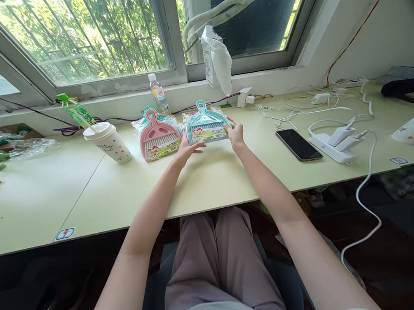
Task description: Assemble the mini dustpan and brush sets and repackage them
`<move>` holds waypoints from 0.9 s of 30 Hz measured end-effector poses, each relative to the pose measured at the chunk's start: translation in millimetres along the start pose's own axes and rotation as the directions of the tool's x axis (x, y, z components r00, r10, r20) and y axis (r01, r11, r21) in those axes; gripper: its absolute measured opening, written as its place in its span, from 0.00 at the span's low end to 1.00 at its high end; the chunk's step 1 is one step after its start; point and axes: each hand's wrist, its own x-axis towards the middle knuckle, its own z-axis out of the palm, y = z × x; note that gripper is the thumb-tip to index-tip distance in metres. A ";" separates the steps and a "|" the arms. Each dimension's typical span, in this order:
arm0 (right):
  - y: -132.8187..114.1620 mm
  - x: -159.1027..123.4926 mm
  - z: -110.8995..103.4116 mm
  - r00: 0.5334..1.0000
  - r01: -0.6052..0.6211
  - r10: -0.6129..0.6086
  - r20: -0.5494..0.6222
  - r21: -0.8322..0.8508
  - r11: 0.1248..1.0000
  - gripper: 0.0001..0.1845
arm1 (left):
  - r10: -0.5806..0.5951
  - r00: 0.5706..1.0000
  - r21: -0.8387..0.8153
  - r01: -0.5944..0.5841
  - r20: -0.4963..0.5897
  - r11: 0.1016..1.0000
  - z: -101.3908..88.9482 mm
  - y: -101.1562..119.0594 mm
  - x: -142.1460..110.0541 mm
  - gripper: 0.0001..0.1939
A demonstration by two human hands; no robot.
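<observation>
A teal dustpan-and-brush set [207,127] in clear wrapping is held up at the upper centre of the frame, above or against the desk [208,173]. Its right edge is pinched in the grip of the right hand [236,132], while its lower left corner is met by the left hand [186,150], with some fingers reaching along the bottom edge; whether that corner is truly gripped or merely supported cannot be told from this view. The set is best kept level, with its weight shared between both hands and pressure applied to the firm pan rather than to the slippery film. The brush bristles should not be squeezed, and room should be left beside the pink dustpan-and-brush set [156,136], which lies just to the left, so that the wrappings are not snagged. The pale desk is spread across the frame, with a seam crossing it at left. A paper cup [108,143] is seen left of centre, and a smartphone [298,145] and a white power strip [333,148] are placed toward the right. Along the top, the desk is backed by a window [102,40], through which bars and sunlit foliage are seen.
</observation>
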 end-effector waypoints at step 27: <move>-12.8 -20.3 12.9 0.976 0.078 -0.079 0.203 0.009 0.997 0.47 | -0.002 0.926 -0.074 -0.029 -0.378 0.997 -8.3 -18.1 18.3 0.10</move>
